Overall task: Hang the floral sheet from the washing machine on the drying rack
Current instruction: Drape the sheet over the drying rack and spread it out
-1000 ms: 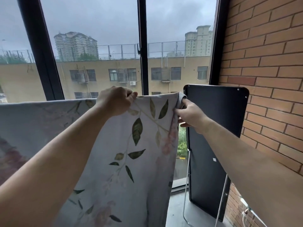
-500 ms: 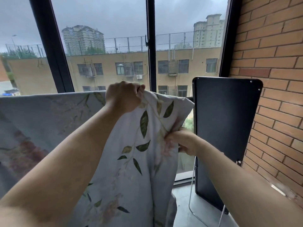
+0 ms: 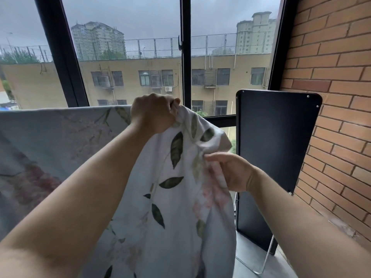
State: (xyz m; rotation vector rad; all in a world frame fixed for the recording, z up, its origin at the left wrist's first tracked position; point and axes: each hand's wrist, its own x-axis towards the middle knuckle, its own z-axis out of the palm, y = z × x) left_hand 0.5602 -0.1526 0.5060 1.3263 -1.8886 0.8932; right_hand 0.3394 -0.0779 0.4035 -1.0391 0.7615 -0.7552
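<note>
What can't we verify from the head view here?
- Drying rack: hidden behind the draped floral sheet; no bar shows.
- Sheet's lower hem: cut off by the bottom edge.
- Left hand fingertips: buried in bunched fabric.
- Black panel base: partly behind the right hand and forearm.

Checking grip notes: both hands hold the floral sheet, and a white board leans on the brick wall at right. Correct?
Not quite. In the head view, the board is black, not white. The left hand and right hand do grip the floral sheet.
</note>
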